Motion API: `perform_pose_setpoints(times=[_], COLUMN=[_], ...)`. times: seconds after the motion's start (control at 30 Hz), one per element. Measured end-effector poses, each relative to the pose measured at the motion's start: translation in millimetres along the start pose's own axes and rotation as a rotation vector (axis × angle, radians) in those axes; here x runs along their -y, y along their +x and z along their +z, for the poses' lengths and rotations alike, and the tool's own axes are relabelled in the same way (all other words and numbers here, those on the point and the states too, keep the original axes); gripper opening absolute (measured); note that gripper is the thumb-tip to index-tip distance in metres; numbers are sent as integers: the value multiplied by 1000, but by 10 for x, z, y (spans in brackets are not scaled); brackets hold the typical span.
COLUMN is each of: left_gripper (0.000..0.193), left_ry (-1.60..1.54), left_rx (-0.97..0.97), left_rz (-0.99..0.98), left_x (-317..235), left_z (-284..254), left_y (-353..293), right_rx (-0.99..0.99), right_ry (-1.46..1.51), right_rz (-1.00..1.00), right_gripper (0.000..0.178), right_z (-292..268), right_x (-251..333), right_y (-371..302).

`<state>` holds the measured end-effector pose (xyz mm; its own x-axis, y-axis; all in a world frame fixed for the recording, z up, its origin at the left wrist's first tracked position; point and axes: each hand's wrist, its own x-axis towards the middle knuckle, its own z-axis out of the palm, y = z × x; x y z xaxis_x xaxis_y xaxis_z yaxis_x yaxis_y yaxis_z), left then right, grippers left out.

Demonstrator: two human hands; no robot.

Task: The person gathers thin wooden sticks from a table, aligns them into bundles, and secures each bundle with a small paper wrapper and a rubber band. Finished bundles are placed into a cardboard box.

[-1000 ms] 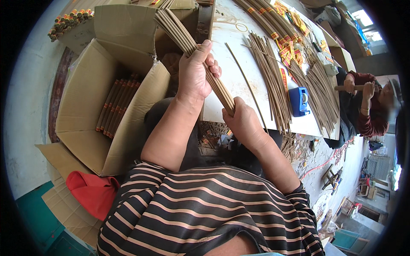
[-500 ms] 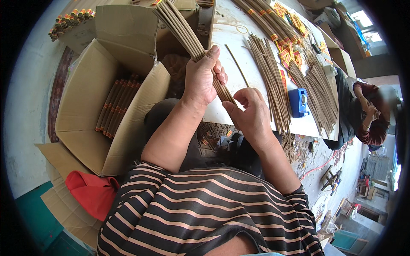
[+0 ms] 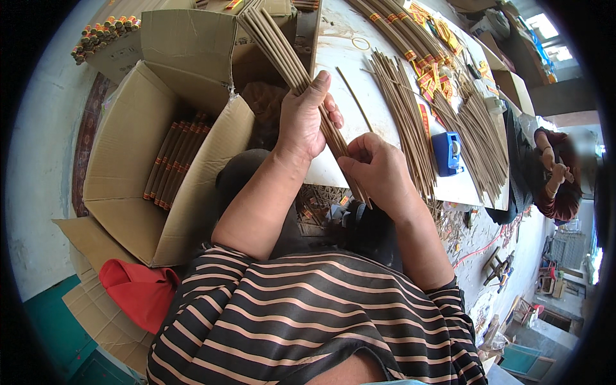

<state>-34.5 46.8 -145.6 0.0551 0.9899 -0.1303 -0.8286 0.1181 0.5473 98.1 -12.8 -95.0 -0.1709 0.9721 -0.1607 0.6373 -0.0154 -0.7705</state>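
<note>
My left hand [image 3: 307, 122] is closed round a slanting bundle of thin brown incense sticks [image 3: 277, 52], its thumb lying along the front. The bundle's upper ends are slightly uneven. Below that grip, the thumb and curled fingers of my right hand [image 3: 380, 168] pinch the lower part of the same bundle, and the lower tips poke out beneath them. Part of the right fingers is hidden behind the sticks. One single incense stick [image 3: 355, 99] lies on the white table [image 3: 340, 48] just beyond my hands. A heap of loose incense sticks [image 3: 404, 122] lies to the right of it.
An open cardboard box [image 3: 122, 167] at left holds banded bundles [image 3: 178, 160]. On the table are a blue tape dispenser [image 3: 447, 154], another stick heap [image 3: 478, 141], red-yellow labels [image 3: 436, 83] and a rubber band [image 3: 360, 43]. A co-worker [image 3: 558, 173] is at the far right.
The bundle has slid down through my left hand, and its lower tips now reach past my right hand. My right fingers have closed in on the sticks. My left hand has hardly moved.
</note>
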Motion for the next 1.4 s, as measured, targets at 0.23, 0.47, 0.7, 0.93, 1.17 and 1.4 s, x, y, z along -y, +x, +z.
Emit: perform_pose_setpoints(times=[0.23, 0.47, 0.7, 0.93, 1.17, 1.4], left_gripper=[32, 34, 31, 35, 32, 27], left_ry=[-70, -126, -133, -69, -37, -93], left_rx=[-100, -151, 1, -4, 65, 180], left_rz=[129, 148, 50, 28, -21, -151], left_x=[-213, -337, -214, -149, -120, 35], left_z=[-149, -178, -108, -27, 4, 54], left_y=[95, 161, 111, 79, 31, -42], right_rx=[295, 273, -110, -198, -345, 236], right_ry=[-175, 84, -246, -331, -468, 667], right_rz=[0, 354, 226, -115, -32, 125], right_gripper=[17, 16, 14, 15, 24, 40], right_z=[-521, -1074, -762, -126, -174, 17], right_x=[-199, -790, -1036, -822, -1121, -347], right_y=[-362, -885, -417, -186, 69, -47])
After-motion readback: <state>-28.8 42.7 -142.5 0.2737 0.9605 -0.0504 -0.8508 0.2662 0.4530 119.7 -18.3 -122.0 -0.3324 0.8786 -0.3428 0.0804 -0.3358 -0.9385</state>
